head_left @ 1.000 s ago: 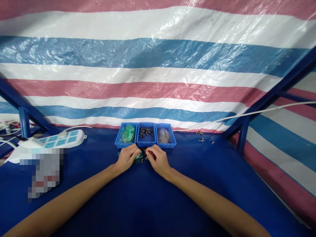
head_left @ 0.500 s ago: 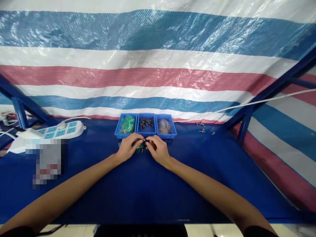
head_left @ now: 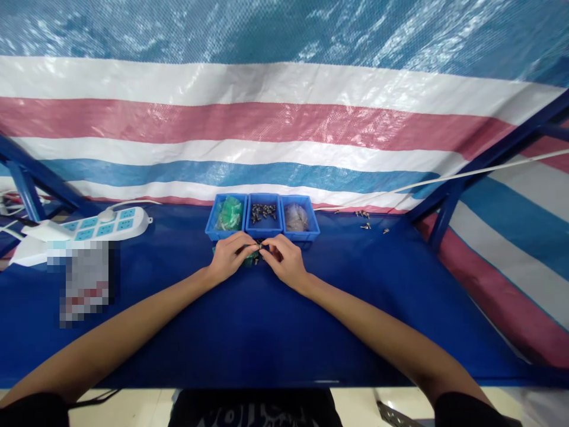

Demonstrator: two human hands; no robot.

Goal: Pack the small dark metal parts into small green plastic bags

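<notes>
My left hand (head_left: 232,256) and my right hand (head_left: 284,261) meet in front of the bins, fingertips pinched together on a small metal part (head_left: 260,245). Its exact kind is too small to make out, and the fingers cover most of it. Just beneath them lie a bit of green plastic (head_left: 249,261) and a few small metal pieces, partly hidden by the hands. Directly behind stands a blue bin (head_left: 264,232) with several small metal fittings (head_left: 263,212). The left bin (head_left: 214,233) holds a green plastic bag (head_left: 230,213); the right bin (head_left: 306,236) holds a clear bag (head_left: 296,217).
Several loose metal fittings (head_left: 365,226) lie at the table's back right. A white power strip (head_left: 106,228) sits at the left, with a blurred-out packet (head_left: 86,284) before it. Striped sheeting (head_left: 267,124) hangs behind the blue table (head_left: 267,332); a white cable (head_left: 444,178) crosses on the right.
The view has tilted down slightly. Both hands stay in front of the bins, and their fingertips have come closer together around the small metal part.
</notes>
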